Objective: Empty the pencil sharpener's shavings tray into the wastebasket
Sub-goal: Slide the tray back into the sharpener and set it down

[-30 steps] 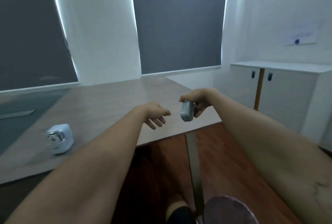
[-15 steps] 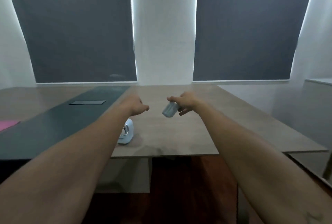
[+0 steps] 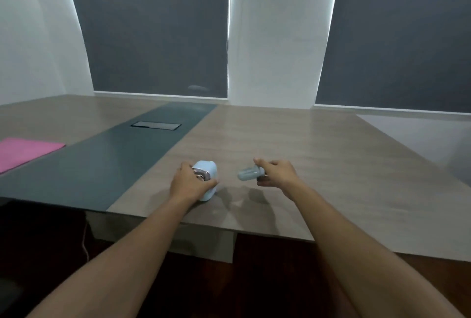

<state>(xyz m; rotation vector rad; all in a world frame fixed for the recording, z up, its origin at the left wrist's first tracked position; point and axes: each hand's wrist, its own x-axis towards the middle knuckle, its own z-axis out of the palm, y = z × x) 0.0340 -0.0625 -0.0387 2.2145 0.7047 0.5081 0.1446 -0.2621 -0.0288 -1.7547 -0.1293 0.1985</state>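
A pale blue pencil sharpener (image 3: 207, 172) with a metal front stands on the wooden table (image 3: 318, 164) near its front edge. My left hand (image 3: 187, 183) is wrapped around the sharpener's near side. The translucent grey-blue shavings tray (image 3: 248, 173) is out of the sharpener, held just above the table to its right. My right hand (image 3: 276, 173) grips the tray by its right end, with the tray's other end pointing at the sharpener. No wastebasket is in view.
A dark green strip (image 3: 107, 162) runs along the table to the left, with a flush cable hatch (image 3: 156, 125) in it. A pink folder (image 3: 23, 150) lies at the far left. Dark blinds (image 3: 158, 29) cover the windows behind.
My view has swung left, back to the table. My left hand has come down and taken hold of the sharpener. My right hand has brought the tray close beside it.
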